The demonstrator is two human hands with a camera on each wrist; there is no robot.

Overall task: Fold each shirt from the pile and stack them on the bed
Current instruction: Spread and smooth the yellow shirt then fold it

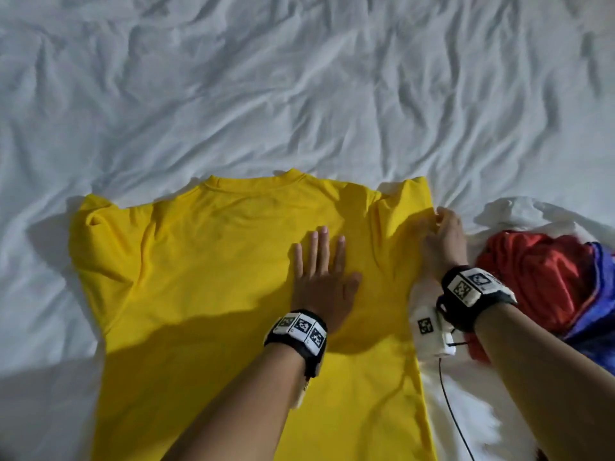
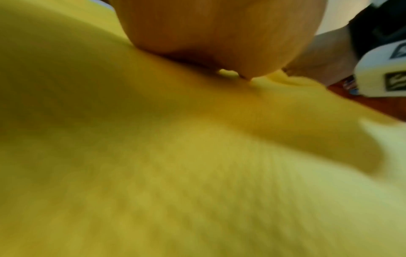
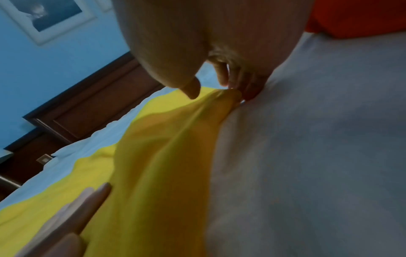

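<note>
A yellow T-shirt (image 1: 206,277) lies spread on the white bed, collar away from me. My left hand (image 1: 321,264) rests flat on its chest area with straight fingers, pressing the cloth; in the left wrist view only the palm (image 2: 219,34) on yellow fabric (image 2: 175,173) shows. My right hand (image 1: 441,227) pinches the edge of the shirt's right sleeve. In the right wrist view the fingertips (image 3: 237,90) grip a bunched fold of the yellow shirt (image 3: 164,156), lifted slightly off the sheet.
A pile of clothes, red (image 1: 539,277) and blue (image 1: 599,311) over white, lies at the right by my right arm. Rumpled white bed sheet (image 1: 299,78) stretches beyond the shirt. A dark wooden headboard (image 3: 87,107) and a blue wall show in the right wrist view.
</note>
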